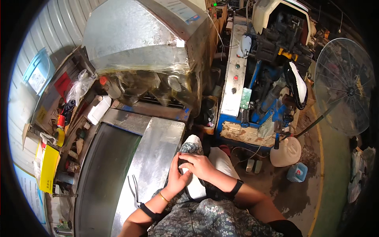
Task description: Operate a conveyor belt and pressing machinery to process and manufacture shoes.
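My left hand (176, 175) and my right hand (198, 168) meet over my lap, their fingers curled close together. Between them a little dark and white material shows, mostly covered by the fingers, so its kind cannot be made out. A white, dark-edged piece (196, 187) lies just below the hands. Beyond the fingertips is a white rounded tip (193, 139) with floral cloth beside it. A floral apron (213, 217) covers my lap. To the left, a thin dark two-pronged tool (134, 191) rests on a shiny metal plate (160, 138).
A dark conveyor belt (106, 170) runs along the left, below a metal hood (130, 35). A cluttered shelf (71, 146) stands farther left. At right are a blue machine (252, 118) holding a black-and-white shoe (298, 85), a white jug (286, 152), a blue container (297, 172) and a fan (347, 89).
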Tool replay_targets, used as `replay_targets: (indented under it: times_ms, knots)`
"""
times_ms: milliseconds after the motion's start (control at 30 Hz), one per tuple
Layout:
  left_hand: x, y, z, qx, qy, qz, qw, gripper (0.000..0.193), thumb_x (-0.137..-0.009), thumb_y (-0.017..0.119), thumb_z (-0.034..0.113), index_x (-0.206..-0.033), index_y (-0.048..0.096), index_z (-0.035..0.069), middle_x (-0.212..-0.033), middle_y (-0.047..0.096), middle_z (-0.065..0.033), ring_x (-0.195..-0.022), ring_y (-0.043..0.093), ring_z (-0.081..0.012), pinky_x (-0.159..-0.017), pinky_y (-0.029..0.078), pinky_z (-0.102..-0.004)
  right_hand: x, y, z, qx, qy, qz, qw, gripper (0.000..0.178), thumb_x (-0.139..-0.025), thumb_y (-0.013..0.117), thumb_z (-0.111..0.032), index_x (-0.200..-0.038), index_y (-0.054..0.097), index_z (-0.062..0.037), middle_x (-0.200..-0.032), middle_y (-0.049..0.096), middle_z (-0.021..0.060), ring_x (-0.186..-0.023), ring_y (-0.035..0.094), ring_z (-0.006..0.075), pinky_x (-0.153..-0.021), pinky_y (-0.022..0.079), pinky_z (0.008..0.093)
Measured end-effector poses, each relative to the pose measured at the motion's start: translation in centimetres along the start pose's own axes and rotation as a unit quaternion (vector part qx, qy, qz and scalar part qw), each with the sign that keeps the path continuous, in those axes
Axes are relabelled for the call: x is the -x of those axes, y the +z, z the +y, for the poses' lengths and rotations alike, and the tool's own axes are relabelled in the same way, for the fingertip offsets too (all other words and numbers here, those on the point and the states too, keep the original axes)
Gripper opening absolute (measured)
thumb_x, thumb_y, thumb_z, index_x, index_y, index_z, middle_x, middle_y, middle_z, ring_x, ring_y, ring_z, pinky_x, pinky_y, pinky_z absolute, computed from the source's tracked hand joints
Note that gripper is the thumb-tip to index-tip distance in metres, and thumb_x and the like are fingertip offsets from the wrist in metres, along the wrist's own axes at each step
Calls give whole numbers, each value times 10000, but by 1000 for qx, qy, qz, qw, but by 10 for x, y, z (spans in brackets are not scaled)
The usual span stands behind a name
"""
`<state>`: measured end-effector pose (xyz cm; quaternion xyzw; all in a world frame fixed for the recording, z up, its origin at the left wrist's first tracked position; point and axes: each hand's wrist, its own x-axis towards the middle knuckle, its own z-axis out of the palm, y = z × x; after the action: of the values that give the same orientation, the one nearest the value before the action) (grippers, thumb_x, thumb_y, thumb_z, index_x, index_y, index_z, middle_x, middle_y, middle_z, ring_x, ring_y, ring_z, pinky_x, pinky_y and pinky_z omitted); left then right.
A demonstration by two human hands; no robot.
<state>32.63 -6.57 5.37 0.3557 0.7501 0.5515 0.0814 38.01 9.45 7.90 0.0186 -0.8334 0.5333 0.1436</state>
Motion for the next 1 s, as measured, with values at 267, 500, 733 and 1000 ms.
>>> replay_targets:
  times_ms: [267, 500, 733, 1000]
  knots:
    - [-44, -19, -5, 34, -86, -48, 995, 679, -801, 784, 92, -1387, 449, 24, -1263, 581, -142, -1157, 570, -253, -996, 460, -360, 82, 24, 38, -26, 197, 63, 978, 308, -969, 604, -192, -1207, 606, 4, -888, 678, 145, -850, 646, 220, -756, 505, 348]
    - [-22, -25, -6, 324, -262, -21, 909, 532, -843, 735, 3, -1313, 501, 85, -1088, 625, -57, -983, 597, -167, -869, 505, -304, 54, 12, 60, -437, 429, 34, 790, 627, -1035, 379, -537, -1158, 673, 4, -1045, 703, 68, -953, 644, 172, -866, 499, 335]
    - [-10, -18, -22, 310, -275, -17, 910, 521, -863, 678, -31, -1328, 455, 46, -1046, 620, -58, -927, 591, -146, -808, 492, -271, 31, 33, -1, 122, 286, -145, 939, 649, -1050, 255, -480, -1227, 550, 70, -1036, 640, 354, -1058, 608, 483, -927, 475, 501]
    - [-31, -14, -23, 248, -299, -83, 918, 518, -895, 705, 49, -1344, 446, 65, -1092, 611, -57, -994, 577, -149, -873, 493, -277, 63, 29, 36, 12, 252, -86, 964, 530, -1042, 426, -378, -1390, 425, 21, -1280, 566, 273, -1197, 557, 381, -1000, 441, 447]
